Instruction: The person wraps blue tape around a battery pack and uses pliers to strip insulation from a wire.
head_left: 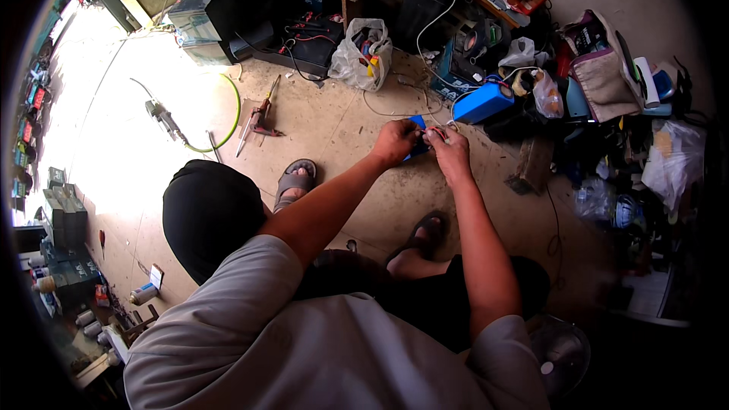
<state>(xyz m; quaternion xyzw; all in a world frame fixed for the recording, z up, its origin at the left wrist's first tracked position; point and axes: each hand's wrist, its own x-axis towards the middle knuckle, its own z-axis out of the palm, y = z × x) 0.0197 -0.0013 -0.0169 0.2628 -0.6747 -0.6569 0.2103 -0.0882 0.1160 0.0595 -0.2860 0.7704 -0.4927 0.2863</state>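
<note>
My left hand (396, 142) and my right hand (449, 150) are close together over a blue block-shaped object (416, 152) low in front of me, mostly hidden by them. My left fingers are closed at its top, on a small part I cannot make out. My right fingers pinch thin red wires (434, 132) beside them. A larger blue pack (484, 103) with thin cables lies just beyond to the right.
A soldering gun (260, 118) and a tool with a green hose (161, 120) lie on the floor (342, 197) at left. A white plastic bag (349, 61), batteries (201, 26) and clutter line the back and right. Stacked batteries (64, 212) stand at far left.
</note>
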